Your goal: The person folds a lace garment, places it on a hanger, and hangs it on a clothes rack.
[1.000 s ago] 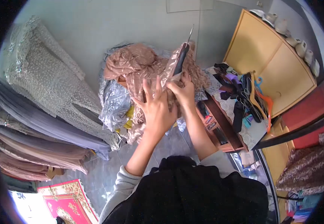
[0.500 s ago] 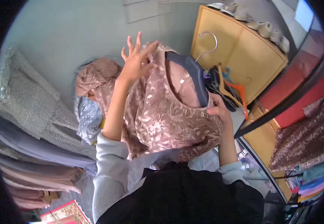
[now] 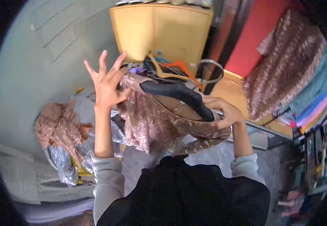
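A shiny pinkish-brown patterned garment (image 3: 148,120) hangs on a dark padded hanger (image 3: 176,92) with a metal hook, held up in front of my body. At its left shoulder, my left hand (image 3: 109,84) has its fingers spread, the thumb side against the fabric. My right hand (image 3: 225,113) pinches the garment's other shoulder at the hanger's right end. The neckline opens between both hands, with the hanger running inside it. The garment's lower part is blurred.
A yellow wooden cabinet (image 3: 161,32) with shoes on top stands ahead. Several loose hangers (image 3: 167,69) lie before it. Crumpled brown fabric (image 3: 60,128) and plastic wrapping (image 3: 63,164) are at left. More garments (image 3: 284,64) hang at right.
The view has turned right, so the cabinet appears further left. The garment and hanger have tilted to a flatter angle, the hook now pointing right. Both hands remain at the shoulders.
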`<action>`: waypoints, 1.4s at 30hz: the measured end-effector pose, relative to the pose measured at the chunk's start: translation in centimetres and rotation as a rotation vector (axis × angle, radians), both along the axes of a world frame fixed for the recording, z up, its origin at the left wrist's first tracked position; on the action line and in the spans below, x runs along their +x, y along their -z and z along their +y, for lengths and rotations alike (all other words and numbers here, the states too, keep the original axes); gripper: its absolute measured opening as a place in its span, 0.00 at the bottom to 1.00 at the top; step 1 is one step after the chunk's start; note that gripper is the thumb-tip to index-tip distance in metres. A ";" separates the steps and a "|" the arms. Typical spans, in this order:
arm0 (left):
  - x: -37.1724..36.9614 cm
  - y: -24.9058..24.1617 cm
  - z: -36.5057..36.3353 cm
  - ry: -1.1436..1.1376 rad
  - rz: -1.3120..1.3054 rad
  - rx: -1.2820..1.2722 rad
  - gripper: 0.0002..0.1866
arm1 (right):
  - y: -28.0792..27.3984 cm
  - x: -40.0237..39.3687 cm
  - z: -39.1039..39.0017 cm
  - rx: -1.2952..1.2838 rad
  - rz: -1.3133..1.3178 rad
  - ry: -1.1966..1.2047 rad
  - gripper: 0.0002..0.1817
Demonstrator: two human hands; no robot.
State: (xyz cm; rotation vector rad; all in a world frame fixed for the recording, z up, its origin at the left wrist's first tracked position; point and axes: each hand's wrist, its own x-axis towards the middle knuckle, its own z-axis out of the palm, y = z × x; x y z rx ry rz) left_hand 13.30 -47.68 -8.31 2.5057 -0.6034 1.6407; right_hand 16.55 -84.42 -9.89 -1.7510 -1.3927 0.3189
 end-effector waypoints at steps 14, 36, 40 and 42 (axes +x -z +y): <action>4.6 2.6 -18.3 0.460 -0.278 -0.039 0.15 | -1.9 -15.4 -16.0 -0.085 -0.242 0.829 0.24; 14.2 0.5 -43.3 0.918 -0.023 -0.380 0.19 | -2.3 -21.0 -24.6 -0.727 -1.258 2.078 0.30; 17.4 -2.3 -46.9 0.886 0.063 -0.454 0.21 | -5.5 -17.6 -27.2 -0.812 -1.436 2.069 0.32; 19.8 -4.1 -49.1 0.849 0.071 -0.513 0.21 | -8.3 -15.1 -28.6 -0.858 -1.494 2.044 0.33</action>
